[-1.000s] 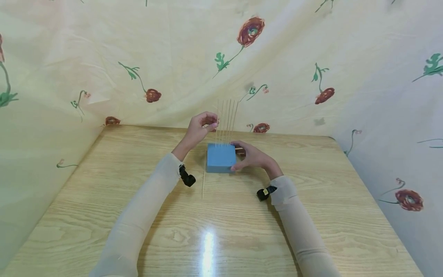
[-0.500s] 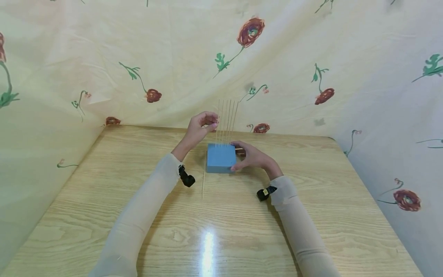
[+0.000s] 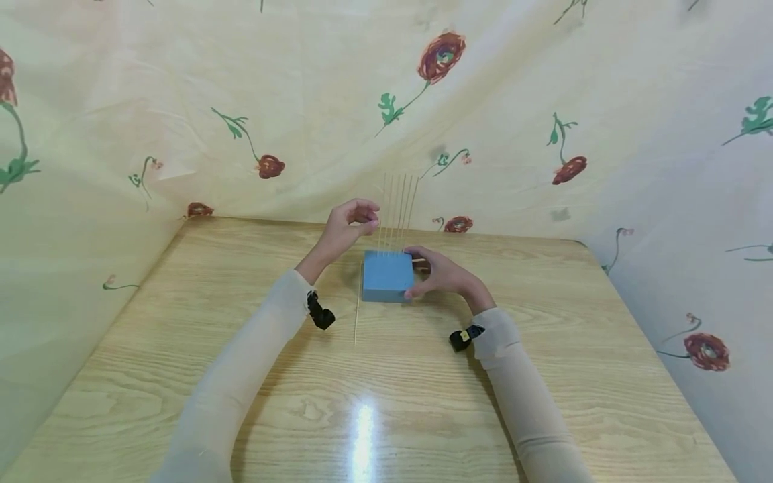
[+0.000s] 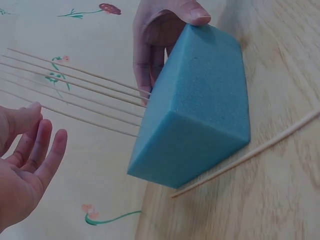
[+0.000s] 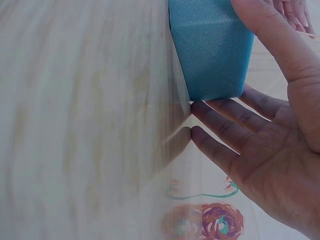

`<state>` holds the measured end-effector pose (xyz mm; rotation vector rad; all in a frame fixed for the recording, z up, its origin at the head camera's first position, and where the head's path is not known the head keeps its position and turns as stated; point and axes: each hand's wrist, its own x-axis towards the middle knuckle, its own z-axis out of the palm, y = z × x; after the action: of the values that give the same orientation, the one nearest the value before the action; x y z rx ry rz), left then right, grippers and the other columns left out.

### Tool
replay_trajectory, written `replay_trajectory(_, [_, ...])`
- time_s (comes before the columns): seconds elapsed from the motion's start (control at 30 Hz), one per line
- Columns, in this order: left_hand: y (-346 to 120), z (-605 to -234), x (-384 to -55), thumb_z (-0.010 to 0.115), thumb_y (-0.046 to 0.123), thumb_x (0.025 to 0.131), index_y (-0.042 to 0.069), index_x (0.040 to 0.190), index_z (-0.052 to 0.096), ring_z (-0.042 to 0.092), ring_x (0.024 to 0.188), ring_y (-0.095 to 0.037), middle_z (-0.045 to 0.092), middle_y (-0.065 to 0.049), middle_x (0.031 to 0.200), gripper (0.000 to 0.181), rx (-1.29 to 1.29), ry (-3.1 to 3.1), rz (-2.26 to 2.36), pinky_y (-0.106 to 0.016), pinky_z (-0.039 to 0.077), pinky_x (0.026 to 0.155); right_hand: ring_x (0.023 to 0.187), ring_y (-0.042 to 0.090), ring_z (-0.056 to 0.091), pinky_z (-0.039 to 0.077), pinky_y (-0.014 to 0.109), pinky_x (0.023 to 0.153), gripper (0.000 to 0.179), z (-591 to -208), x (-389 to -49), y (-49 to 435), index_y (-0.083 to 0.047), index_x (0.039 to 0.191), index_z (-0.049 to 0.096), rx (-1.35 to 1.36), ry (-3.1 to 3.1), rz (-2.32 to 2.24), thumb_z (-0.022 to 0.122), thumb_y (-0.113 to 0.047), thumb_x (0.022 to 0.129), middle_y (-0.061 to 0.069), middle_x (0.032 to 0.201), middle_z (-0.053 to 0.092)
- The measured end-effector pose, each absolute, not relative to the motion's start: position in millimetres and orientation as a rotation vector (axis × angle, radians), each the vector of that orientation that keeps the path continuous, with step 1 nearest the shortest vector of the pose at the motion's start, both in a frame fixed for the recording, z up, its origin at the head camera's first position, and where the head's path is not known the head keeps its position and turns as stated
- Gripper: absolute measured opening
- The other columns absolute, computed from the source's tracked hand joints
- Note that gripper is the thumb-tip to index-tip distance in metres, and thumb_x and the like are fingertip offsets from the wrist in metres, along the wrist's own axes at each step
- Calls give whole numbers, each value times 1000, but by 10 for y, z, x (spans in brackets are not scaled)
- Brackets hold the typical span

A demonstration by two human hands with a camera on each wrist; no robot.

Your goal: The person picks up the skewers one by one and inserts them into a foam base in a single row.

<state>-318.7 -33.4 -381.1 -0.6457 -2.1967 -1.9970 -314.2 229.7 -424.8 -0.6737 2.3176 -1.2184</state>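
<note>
A blue foam block (image 3: 388, 272) rests on the wooden table, with several thin wooden skewers (image 3: 396, 215) standing in a row from its far side. My right hand (image 3: 439, 271) holds the block at its right end, thumb at the near corner and fingers round the far side; the right wrist view shows the fingertips (image 5: 200, 107) against the block. My left hand (image 3: 350, 221) is beside the leftmost skewer (image 4: 90, 120), fingers loosely bent, a small gap showing in the head view. From the left wrist, the thumb overlaps that skewer; contact is unclear.
One loose skewer (image 3: 356, 322) lies on the table along the block's left side. Behind the table (image 3: 290, 402) hangs a floral cloth (image 3: 326, 87), close to the standing skewers. A black wrist camera (image 3: 320, 314) is strapped to the left sleeve, another (image 3: 464, 338) to the right.
My left hand has drawn slightly left, its thumb and fingertips coming away from the leftmost skewer in the head view. The right hand and the block stay put; the head view shifts slightly.
</note>
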Motion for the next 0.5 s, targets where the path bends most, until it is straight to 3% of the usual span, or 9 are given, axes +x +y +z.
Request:
replay_trajectory(0.2, [-417,-3921,-3211,66,-1,97,-6,122,63,64,101,-40,65,-29,111,25,-675,-2244,-1974,-22,57,77,147,41,37,32,56,122,100,-4269,-3157,2309,-6,158,30,-693,2323,-1221,89,-10,78,17,160,36])
replay_trajectory(0.37, [-494,-3956,-3185,67,0,97,-4,120,64,65,95,-25,65,-24,108,23,-684,-2298,-1946,-21,56,75,147,40,37,32,56,123,100,-4260,-3152,2311,-7,158,31,-701,2327,-1216,90,-13,78,16,160,37])
replay_trajectory(0.5, [-552,-3982,-3155,65,-2,97,-5,120,64,64,94,-22,64,-29,111,24,-689,-2333,-1924,-20,55,74,148,40,36,32,56,123,100,-4248,-3148,2310,-7,158,31,-705,2326,-1212,90,-14,78,16,161,36])
